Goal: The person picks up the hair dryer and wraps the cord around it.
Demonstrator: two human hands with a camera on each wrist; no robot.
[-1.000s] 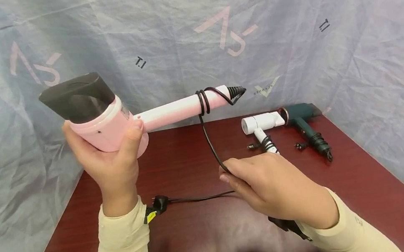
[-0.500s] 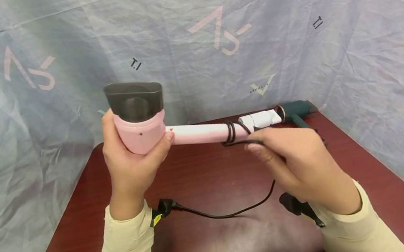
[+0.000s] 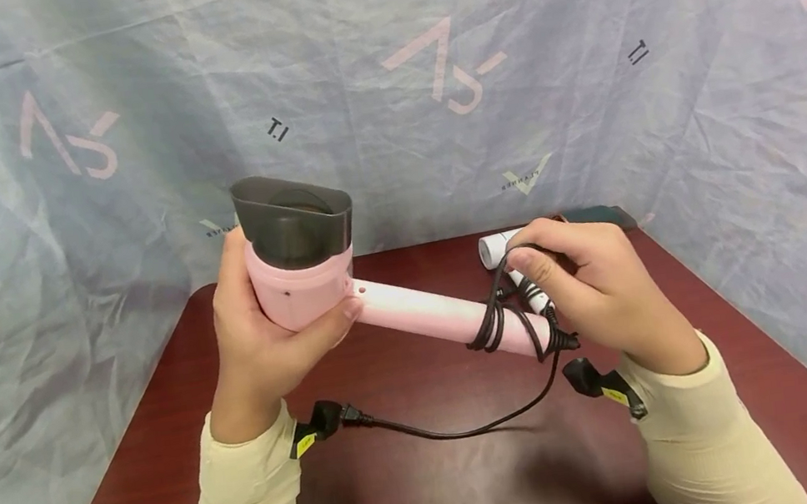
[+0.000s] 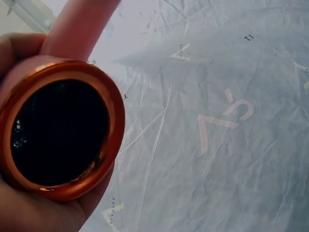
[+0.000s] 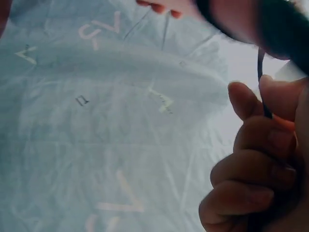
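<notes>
A pink hair dryer (image 3: pixel 303 294) with a dark nozzle (image 3: pixel 294 223) is held above the table by my left hand (image 3: pixel 252 346), fingers and thumb round its barrel. Its handle (image 3: pixel 419 313) slopes down to the right. In the left wrist view the dryer's copper-coloured rear ring (image 4: pixel 116 121) faces the camera. My right hand (image 3: pixel 604 286) pinches the black power cord (image 3: pixel 500 274) between thumb and curled fingers, above the handle's end. Several cord loops lie round that end. The rest of the cord hangs below in a curve to its plug (image 3: pixel 354 415), near the left wrist.
Behind my right hand, a white hair dryer (image 3: pixel 494 249) and a dark green hair dryer (image 3: pixel 599 216) lie on the red-brown table (image 3: pixel 433 492), both partly hidden. Grey printed cloth (image 3: pixel 352 82) encloses the table's back and sides.
My left hand has moved right and turned the dryer, so its handle now slopes downward. My right hand has carried the cord up and round the handle, adding to the loops.
</notes>
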